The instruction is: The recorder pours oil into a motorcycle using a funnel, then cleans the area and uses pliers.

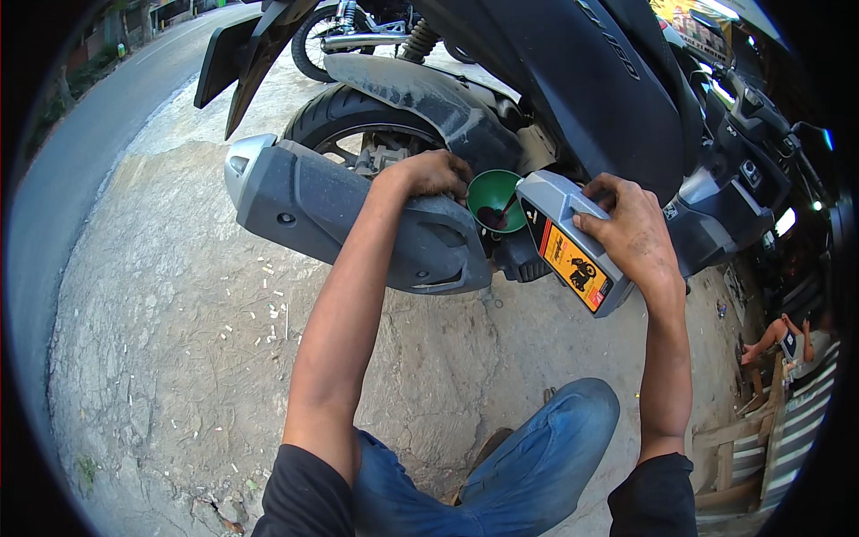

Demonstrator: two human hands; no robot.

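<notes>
"Green funnel (488, 192), where?"

"Beside the front edge of the exhaust cover (309, 201)."

"Holding what?"

"Right hand (632, 231): clasping a tilted grey bottle (573, 242) at the funnel's rim. Left hand (433, 173): curled nearby, can't tell its grip."

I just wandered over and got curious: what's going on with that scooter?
A person works beside the scooter with bare hands. The right hand holds a grey bottle tipped toward a green funnel, and dark reddish liquid runs down into it. The left hand is at the funnel's left edge; whether it grips the funnel is hard to tell. The funnel sits near the right end of the exhaust.
</notes>
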